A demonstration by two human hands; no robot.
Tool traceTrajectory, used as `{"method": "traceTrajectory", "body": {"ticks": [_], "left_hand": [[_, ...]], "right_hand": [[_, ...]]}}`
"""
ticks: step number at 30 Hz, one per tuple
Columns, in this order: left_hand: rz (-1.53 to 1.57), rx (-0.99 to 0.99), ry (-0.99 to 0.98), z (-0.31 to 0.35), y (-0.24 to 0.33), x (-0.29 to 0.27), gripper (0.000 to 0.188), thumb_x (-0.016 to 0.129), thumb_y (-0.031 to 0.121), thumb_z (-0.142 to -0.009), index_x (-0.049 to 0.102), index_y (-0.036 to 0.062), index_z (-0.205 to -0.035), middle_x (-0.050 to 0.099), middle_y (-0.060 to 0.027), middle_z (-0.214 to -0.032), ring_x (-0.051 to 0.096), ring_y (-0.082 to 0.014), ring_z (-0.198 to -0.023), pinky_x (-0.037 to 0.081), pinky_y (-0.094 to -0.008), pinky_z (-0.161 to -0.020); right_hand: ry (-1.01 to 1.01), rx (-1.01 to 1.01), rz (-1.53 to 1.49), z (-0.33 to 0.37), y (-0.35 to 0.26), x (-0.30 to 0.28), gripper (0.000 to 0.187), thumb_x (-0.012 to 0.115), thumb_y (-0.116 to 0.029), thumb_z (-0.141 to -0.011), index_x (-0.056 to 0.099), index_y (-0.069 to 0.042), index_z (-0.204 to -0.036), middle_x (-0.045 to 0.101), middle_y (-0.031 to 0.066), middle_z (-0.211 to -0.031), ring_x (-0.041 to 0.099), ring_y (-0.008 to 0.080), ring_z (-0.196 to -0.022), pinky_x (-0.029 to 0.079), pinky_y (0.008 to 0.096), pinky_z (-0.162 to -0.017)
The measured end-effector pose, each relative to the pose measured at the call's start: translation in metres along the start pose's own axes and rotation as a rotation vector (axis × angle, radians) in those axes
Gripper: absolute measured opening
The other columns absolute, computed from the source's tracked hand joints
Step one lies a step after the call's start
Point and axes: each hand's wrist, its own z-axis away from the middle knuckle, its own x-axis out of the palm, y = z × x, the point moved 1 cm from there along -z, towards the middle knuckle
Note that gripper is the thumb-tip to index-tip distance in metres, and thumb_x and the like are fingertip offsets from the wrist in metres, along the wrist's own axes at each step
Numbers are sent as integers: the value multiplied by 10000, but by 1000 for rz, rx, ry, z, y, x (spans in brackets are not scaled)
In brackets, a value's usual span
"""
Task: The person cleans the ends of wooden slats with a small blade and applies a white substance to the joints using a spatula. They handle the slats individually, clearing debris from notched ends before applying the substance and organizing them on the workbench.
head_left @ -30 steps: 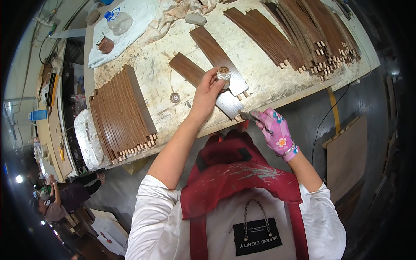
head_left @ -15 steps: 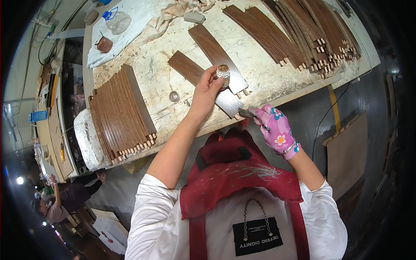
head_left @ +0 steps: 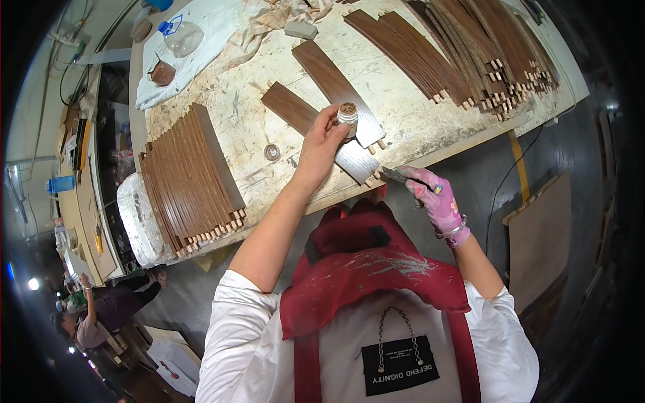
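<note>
My left hand (head_left: 321, 144) is bare and holds a small round jar (head_left: 347, 115) of brown filler above a dark wooden slat (head_left: 316, 124) on the workbench. My right hand (head_left: 435, 199) wears a pink patterned glove and grips a putty knife (head_left: 391, 175). The blade tip touches the near end of that slat, by its pale pegs at the bench edge. A second dark slat (head_left: 336, 84) lies just behind the first.
A stack of brown slats (head_left: 188, 178) lies at the left of the stained workbench (head_left: 416, 114), and a larger pile (head_left: 470, 47) at the back right. A jar lid (head_left: 271, 152), a clear plastic bottle (head_left: 180, 37) and white rags (head_left: 269, 20) sit behind. A person crouches at lower left (head_left: 101, 312).
My left hand has kept the jar in about the same place. My gloved right hand has shifted the knife a little along the slat's near end.
</note>
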Motion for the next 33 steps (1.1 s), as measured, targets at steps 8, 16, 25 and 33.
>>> {"method": "traceTrajectory", "body": {"ticks": [8, 16, 25, 33], "left_hand": [[35, -9, 2, -1, -1, 0, 372, 506, 111, -967, 423, 41, -1322, 558, -38, -1160, 532, -106, -1038, 444, -248, -916], [1, 1, -1, -2, -2, 0, 369, 505, 115, -969, 423, 35, -1319, 559, -39, -1155, 533, -105, -1029, 442, -250, -911], [0, -18, 13, 0, 2, 3, 428, 515, 85, -954, 381, -17, -1347, 557, -86, -1190, 550, -126, -1029, 451, -250, -904], [-25, -26, 9, 0, 0, 1, 375, 504, 137, -972, 422, 48, -1327, 545, -48, -1181, 531, -121, -1041, 449, -263, -902]], "right_hand": [[-20, 148, -181, 1, 22, 14, 392, 562, -275, -928, 599, 2, -1202, 631, 91, -1009, 559, 147, -915, 436, 269, -841], [63, -261, 108, -4, 27, 17, 317, 575, -164, -877, 633, -28, -1158, 594, 98, -865, 544, 206, -756, 446, 297, -735], [-9, -548, 774, -11, 9, 9, 435, 601, -9, -746, 614, -113, -1168, 528, 104, -796, 567, 292, -723, 468, 394, -634], [-45, -535, 690, -2, -14, -7, 440, 615, 17, -734, 614, -106, -1157, 549, 120, -817, 560, 304, -723, 469, 393, -638]]}}
